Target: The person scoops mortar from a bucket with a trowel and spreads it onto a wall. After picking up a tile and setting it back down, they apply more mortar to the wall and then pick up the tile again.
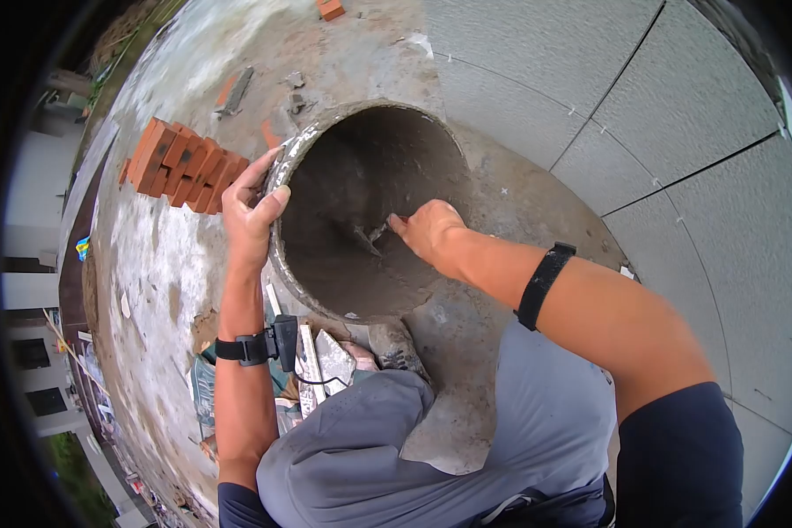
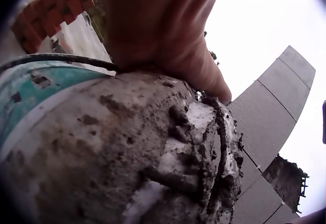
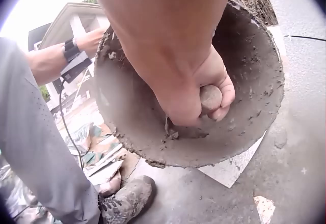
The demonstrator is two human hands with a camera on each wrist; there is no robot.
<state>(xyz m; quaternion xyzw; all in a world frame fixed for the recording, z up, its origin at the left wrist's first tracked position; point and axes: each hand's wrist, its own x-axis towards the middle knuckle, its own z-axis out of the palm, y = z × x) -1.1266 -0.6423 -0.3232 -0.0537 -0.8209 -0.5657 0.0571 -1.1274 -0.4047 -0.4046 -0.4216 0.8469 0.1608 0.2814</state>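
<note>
A round bucket (image 1: 295, 167) crusted with dried mortar is tipped so that its mouth faces the camera. My left hand (image 1: 251, 216) grips its left rim, thumb over the edge; in the left wrist view that hand (image 2: 168, 35) lies over the bucket's mortar-caked outside (image 2: 112, 137). Inside the mouth, my right hand (image 1: 431, 233) holds a small tool (image 1: 374, 238) smeared with mortar. The right wrist view shows the right hand (image 3: 188, 86) curled round the tool's rounded handle end (image 3: 211, 97), near the grey inner wall (image 3: 244, 81). The tool's far part is mostly hidden.
A stack of red bricks (image 1: 185, 167) stands at the left. Scraps and sacks (image 1: 330, 361) lie below the bucket beside a shoe (image 1: 398, 348). Large grey panels (image 1: 678, 114) rise on the right. Broken brick and mortar pieces (image 1: 233, 92) lie beyond the bucket.
</note>
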